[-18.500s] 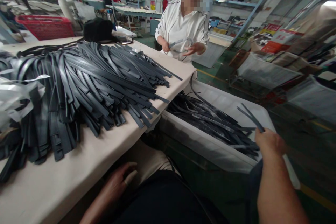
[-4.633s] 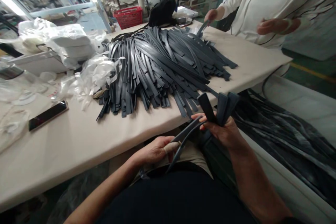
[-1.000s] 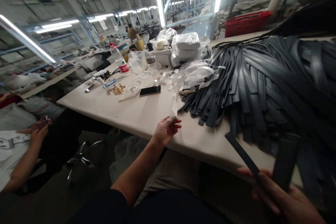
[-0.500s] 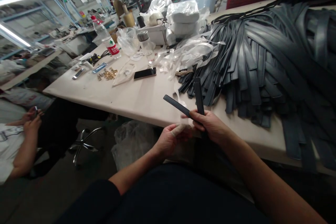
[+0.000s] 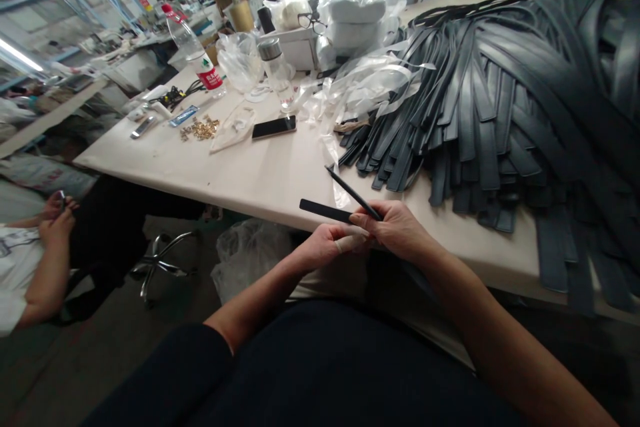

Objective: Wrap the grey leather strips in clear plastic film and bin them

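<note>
My right hand point(image 5: 397, 230) is closed around black leather straps, gripped near the table's front edge. One strap end point(image 5: 324, 210) points left, flat side up. The other strap end point(image 5: 354, 192) slants up and left, seen nearly edge-on. My left hand point(image 5: 327, 245) meets the right hand just under the straps, its fingers drawn together; what they pinch, if anything, is hidden. A pale covering wraps one finger of the left hand. A large heap of similar dark straps point(image 5: 480, 100) lies on the right of the table, its ends fanned towards me.
On the table point(image 5: 240, 173) lie a phone point(image 5: 274, 127), small gold metal pieces point(image 5: 204, 129) and white plastic strips point(image 5: 370, 90). A glass jar point(image 5: 277, 73) and a red-capped bottle point(image 5: 195, 53) stand behind. A seated person point(image 5: 45, 253) holds a phone at left; a wheeled chair base point(image 5: 163, 260) is near.
The straps have turned in my right hand: the upright one now leans left and the other sits lower. My left hand has moved closer to the right. The view has shifted slightly.
</note>
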A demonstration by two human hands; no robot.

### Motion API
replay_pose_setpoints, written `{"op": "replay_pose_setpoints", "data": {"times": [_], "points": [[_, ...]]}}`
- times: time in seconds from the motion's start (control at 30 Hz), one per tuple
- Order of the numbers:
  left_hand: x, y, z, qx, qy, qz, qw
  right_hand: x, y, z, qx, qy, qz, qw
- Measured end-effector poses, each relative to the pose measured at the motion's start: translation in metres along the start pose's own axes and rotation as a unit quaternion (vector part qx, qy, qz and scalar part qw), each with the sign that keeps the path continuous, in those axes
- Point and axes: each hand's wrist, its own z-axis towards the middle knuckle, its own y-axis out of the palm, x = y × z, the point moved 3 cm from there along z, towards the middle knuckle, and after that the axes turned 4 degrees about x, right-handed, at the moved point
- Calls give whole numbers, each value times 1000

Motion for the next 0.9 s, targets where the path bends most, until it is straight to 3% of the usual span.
{"op": "replay_pose_setpoints", "data": {"times": [0.17,0.33,0.47,0.57,0.7,0.9], "points": [[5,-2,2,2,1,38,999,-4,-5,-3,7,-32,-44,998],[12,5,-1,-36,9,44,998,-7,-7,-2,34,-48,-86,995],[12,5,3,45,-20,-20,999,-8,-23,-10,110,-45,-30,992],[11,6,11,113,-29,-124,985,-5,-44,-31,172,-26,-17,985],[10,10,21,146,-33,-224,963,12,-65,-73,205,-5,-57,977],[11,17,25,144,-25,-244,959,37,-62,-114,197,10,-103,975]]}}
